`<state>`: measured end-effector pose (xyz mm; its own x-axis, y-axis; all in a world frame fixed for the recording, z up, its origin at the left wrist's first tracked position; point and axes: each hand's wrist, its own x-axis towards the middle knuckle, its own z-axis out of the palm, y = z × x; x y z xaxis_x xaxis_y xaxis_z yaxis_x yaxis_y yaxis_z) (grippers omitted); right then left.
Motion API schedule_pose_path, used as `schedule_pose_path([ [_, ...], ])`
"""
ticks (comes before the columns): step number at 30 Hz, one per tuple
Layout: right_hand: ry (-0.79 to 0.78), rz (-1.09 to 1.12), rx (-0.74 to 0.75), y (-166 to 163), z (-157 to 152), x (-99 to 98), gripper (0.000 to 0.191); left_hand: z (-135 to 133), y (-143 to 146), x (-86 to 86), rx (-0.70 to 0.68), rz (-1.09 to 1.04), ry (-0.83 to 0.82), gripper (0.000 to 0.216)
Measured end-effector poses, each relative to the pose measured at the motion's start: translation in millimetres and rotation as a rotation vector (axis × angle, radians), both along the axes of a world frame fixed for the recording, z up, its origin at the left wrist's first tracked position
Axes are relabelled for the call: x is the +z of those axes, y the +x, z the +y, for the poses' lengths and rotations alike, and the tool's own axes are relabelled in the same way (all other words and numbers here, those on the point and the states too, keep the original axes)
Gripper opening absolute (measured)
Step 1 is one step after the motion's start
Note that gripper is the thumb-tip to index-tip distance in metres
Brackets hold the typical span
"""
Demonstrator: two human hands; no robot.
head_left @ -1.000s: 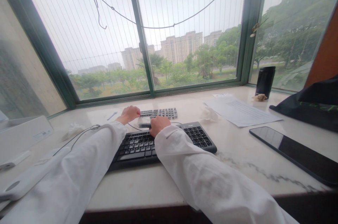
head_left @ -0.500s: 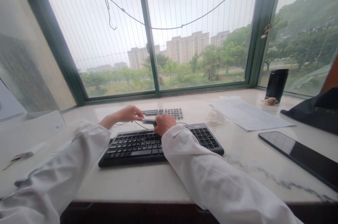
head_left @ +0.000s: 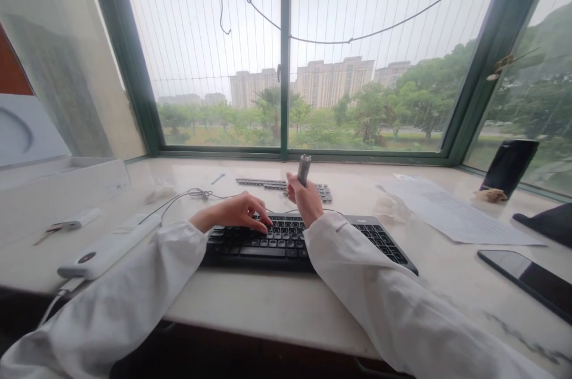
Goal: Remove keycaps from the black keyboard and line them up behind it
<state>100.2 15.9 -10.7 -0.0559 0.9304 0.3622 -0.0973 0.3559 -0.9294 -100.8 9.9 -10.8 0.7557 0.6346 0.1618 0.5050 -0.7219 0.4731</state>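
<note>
My right hand [head_left: 307, 199] is raised above the black keyboard [head_left: 379, 241] and grips a small grey metal cylinder [head_left: 304, 168] held upright. My left hand [head_left: 239, 214] rests on the upper middle keys of that keyboard, fingers spread and curled down onto the keys. Both arms are in white sleeves. A second, thinner keyboard [head_left: 268, 184] lies behind, closer to the window.
A thin cable [head_left: 179, 200] runs left over the marble sill to a white power strip [head_left: 107, 246]. On the right lie paper sheets [head_left: 451, 215], a crumpled tissue [head_left: 386, 209], a dark tablet [head_left: 531, 280] and a black cylinder [head_left: 509, 164]. A white box [head_left: 67, 185] stands at left.
My right hand has lifted the cylinder from lying flat between both hands to upright. My left hand has let go of it and dropped onto the keys. The view has turned left.
</note>
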Motion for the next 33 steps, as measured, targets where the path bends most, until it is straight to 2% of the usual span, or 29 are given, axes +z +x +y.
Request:
schedule_pose_path([
  [3, -0.061, 0.255, 0.181, -13.2, -5.5, -5.6, 0.039, -0.4, -1.6, -4.3, -0.010, -0.041, 0.015, 0.031],
  [11, -0.027, 0.362, 0.315, -30.6, -21.5, -19.4, 0.040, -2.2, 0.8, -7.0, -0.005, -0.082, -0.047, 0.027],
  [17, -0.049, 0.373, 0.310, -30.9, -20.1, -20.7, 0.041, -2.2, 0.5, -8.9, 0.026, -0.082, -0.060, 0.027],
  [24, -0.163, 0.427, 0.326, -32.8, -23.0, -21.7, 0.042, -7.5, 3.1, -6.0, 0.127, -0.051, 0.002, 0.027],
  [28, -0.228, 0.406, 0.339, -32.6, -26.1, -21.6, 0.039, -9.0, 3.3, -5.8, 0.152, -0.060, -0.033, 0.026],
  [33, -0.233, 0.369, 0.341, -33.4, -28.6, -21.0, 0.039, -9.4, 3.7, -5.6, 0.156, -0.063, -0.060, 0.029],
])
